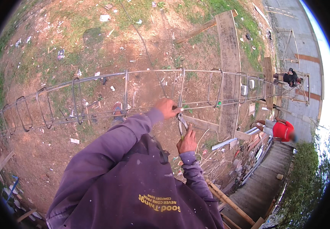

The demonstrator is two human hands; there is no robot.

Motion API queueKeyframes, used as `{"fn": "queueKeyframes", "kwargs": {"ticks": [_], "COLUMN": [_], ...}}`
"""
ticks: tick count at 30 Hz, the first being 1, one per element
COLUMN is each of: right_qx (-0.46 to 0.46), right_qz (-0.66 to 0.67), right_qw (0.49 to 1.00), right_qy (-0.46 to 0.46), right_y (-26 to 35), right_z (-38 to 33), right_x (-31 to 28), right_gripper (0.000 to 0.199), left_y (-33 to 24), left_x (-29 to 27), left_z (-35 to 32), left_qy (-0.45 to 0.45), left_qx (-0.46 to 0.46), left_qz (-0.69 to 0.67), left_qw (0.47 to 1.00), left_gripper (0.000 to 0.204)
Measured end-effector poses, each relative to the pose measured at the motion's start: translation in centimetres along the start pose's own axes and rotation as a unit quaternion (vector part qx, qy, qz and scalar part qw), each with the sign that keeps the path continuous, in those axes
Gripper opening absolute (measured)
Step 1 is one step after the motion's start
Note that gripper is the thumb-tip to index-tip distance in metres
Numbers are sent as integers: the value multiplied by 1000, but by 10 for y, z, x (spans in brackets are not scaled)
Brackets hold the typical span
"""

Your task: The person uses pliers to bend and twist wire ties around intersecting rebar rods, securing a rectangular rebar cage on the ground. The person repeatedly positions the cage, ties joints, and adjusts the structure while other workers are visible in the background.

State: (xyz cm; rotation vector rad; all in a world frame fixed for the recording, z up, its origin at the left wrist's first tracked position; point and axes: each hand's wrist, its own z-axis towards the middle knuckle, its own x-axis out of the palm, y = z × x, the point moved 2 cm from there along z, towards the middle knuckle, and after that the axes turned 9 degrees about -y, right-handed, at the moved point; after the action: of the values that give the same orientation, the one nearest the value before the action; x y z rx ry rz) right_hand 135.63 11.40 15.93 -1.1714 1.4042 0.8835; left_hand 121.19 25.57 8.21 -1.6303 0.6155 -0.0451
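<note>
A long rebar cage (153,71), made of thin steel bars with rectangular stirrups (126,91) along it, crosses in front of me from left to right. My left hand (167,108) is closed on its near lower bar, beside a stirrup. Just to the right, my right hand (188,142) grips the handles of metal pincers (181,125). The pincers' jaws meet the bar at that same stirrup joint, right by my left fingertips. Whether a tie wire sits in the jaws is too small to tell.
A wide wooden plank (229,49) props the cage on the right. Coiled wire (214,162) and scrap lie near a concrete strip (264,175). A person in a red shirt (283,131) stands at right; another in dark clothing (291,78) is farther off. Litter dots the dirt ground.
</note>
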Motion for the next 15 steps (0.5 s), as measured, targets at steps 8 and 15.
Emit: {"fn": "queueKeyframes", "kwargs": {"ticks": [8,15], "right_qx": [34,18], "right_qz": [-2,19], "right_qw": [999,999], "right_qy": [-10,-42], "right_y": [2,0], "right_z": [0,5], "right_x": [23,25], "right_gripper": [91,88], "left_y": [1,3], "left_x": [0,2], "left_z": [0,1], "left_qy": [-12,1], "left_qx": [1,9], "left_qz": [-21,-3], "left_qw": [1000,1000], "left_gripper": [46,55]}}
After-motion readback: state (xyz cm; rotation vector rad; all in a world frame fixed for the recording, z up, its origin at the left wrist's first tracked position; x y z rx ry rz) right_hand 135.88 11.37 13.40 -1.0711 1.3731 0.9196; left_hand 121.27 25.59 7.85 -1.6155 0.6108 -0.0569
